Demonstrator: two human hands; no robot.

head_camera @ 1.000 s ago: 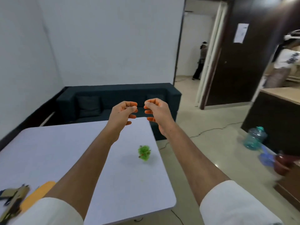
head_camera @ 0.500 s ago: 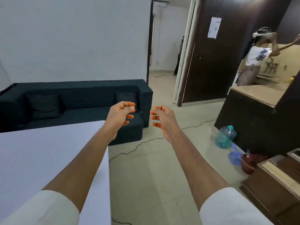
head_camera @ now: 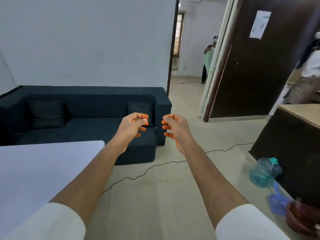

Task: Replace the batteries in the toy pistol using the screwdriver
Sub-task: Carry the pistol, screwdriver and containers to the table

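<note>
Neither the toy pistol nor the screwdriver shows in the head view. The left hand (head_camera: 133, 126) and right hand (head_camera: 174, 128) are raised side by side, apart, fingers curled inward and holding nothing. Below left lies the white table (head_camera: 34, 170), its far right corner rounded. Behind it stands a dark sofa (head_camera: 78, 115). A black cable (head_camera: 155, 166) snakes across the open tiled floor (head_camera: 155, 205). Right, a teal water jug (head_camera: 264, 171) sits beside a dark counter (head_camera: 290, 146); farther off, an open doorway (head_camera: 188, 54).
</note>
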